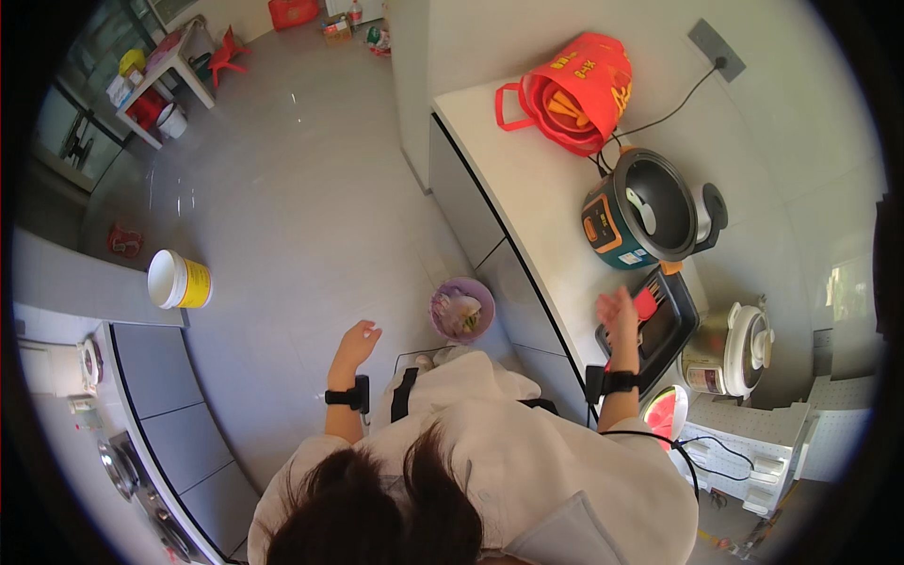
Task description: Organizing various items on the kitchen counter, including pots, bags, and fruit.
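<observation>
My left hand [357,346] hangs over the floor with nothing in it, its fingers loosely curled and apart. My right hand [617,311] is raised by the counter, beside a black rectangular tray [664,339] that holds a red utensil [645,304] and thin sticks. No object shows in this hand; whether it touches the tray cannot be told. Behind the tray stands a dark green rice cooker [613,222], lidless, with a pale rice paddle [642,212] in its black pot. A red bag [600,63] lies on its side on the counter, orange items showing inside.
A purple waste bin [432,318] with refuse stands on the floor by the cabinets. A white and yellow bucket [194,282] lies at the left. Another cooker [720,349] and a watermelon-patterned item [660,417] are at the right. A cord runs from the wall socket [717,51].
</observation>
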Motion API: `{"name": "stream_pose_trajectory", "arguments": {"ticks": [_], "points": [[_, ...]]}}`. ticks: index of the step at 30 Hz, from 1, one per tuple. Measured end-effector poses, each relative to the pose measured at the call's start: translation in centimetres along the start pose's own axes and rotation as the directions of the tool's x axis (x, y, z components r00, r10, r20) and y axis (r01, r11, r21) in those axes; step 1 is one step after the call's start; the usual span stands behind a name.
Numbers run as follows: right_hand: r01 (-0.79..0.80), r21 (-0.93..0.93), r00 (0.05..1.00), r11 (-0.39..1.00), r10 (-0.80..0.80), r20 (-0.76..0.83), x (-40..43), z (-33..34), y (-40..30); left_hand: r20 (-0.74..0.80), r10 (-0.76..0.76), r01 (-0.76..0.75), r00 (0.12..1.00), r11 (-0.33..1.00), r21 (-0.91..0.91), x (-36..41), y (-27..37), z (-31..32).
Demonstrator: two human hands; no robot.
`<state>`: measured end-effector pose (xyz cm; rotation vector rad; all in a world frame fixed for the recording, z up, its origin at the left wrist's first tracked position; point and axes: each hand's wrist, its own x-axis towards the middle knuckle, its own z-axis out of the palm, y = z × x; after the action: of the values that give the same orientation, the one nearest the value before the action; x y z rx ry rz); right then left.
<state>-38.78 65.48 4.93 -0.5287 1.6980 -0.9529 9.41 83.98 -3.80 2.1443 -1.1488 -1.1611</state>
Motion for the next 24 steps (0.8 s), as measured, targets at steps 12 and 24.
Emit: {"name": "stream_pose_trajectory", "arguments": {"ticks": [12,24], "points": [[0.100,-0.025,0.986,0.995,-0.103,-0.130,4.0,1.7,-7.8,0.151,-0.058,0.030,0.987,0.983,0.181,4.9,3.8,-0.9],[0.148,0.221,0.962,0.964,-0.089,-0.257,3.9,6.6,-4.8,0.335,0.129,-0.206,0.933,0.956,0.207,17.5,6.3,-5.2]]}}
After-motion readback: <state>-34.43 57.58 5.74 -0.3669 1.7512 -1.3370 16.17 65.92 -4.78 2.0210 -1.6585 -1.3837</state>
